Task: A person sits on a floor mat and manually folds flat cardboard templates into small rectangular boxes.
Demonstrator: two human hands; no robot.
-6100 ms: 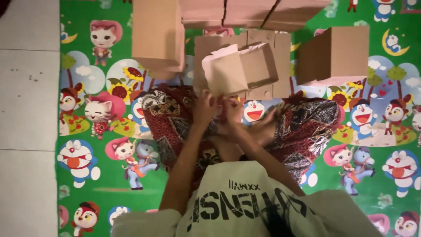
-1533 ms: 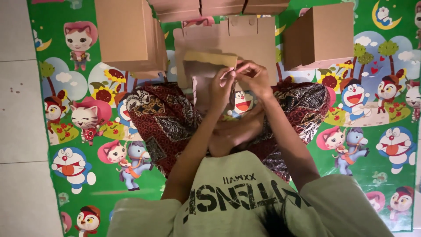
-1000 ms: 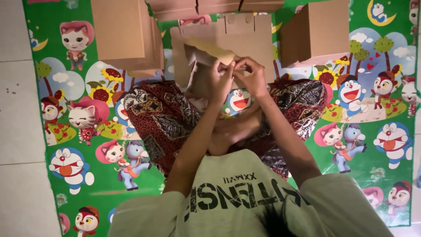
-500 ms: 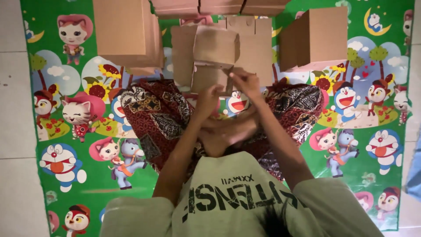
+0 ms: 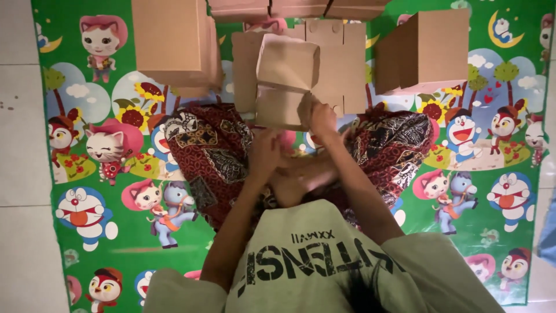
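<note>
A small brown cardboard box (image 5: 285, 78), half folded with its lid flap tipped up, is held over my lap. My right hand (image 5: 322, 119) grips its lower right edge. My left hand (image 5: 265, 152) sits lower, just under the box's bottom edge, fingers curled; whether it touches the box is unclear. Behind the box lies a stack of flat unfolded box blanks (image 5: 341, 64). I sit cross-legged in patterned red and dark trousers (image 5: 211, 153) on the mat.
A green cartoon-printed mat (image 5: 98, 174) covers the floor, with white tiles (image 5: 17, 116) at the left. Finished brown boxes stand at the far left (image 5: 174, 43), far right (image 5: 428, 52) and along the top edge (image 5: 289, 8).
The box has gone from an open blank raised near my face to a nearly closed shape lowered toward my lap. My left hand has dropped below it.
</note>
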